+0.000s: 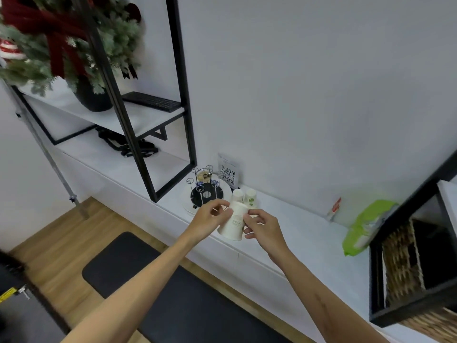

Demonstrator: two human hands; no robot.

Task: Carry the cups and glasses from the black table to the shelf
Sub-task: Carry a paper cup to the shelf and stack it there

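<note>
Both hands hold one white paper cup (233,222) upside down, just above the front of the long white shelf (291,226). My left hand (210,219) pinches its narrow base from the left. My right hand (263,227) grips its side from the right. Behind it, two more white paper cups (244,196) stand upside down on the shelf by the wall. Left of them sits a wire cup rack (205,186) on a round white tray. The black table is out of view.
A QR-code sign (228,173) leans on the wall behind the rack. A black frame (178,100) carries an upper shelf with a keyboard (152,101) and a potted wreath plant. A green packet (366,226) and a wicker basket (403,263) lie to the right. A dark mat covers the wooden floor.
</note>
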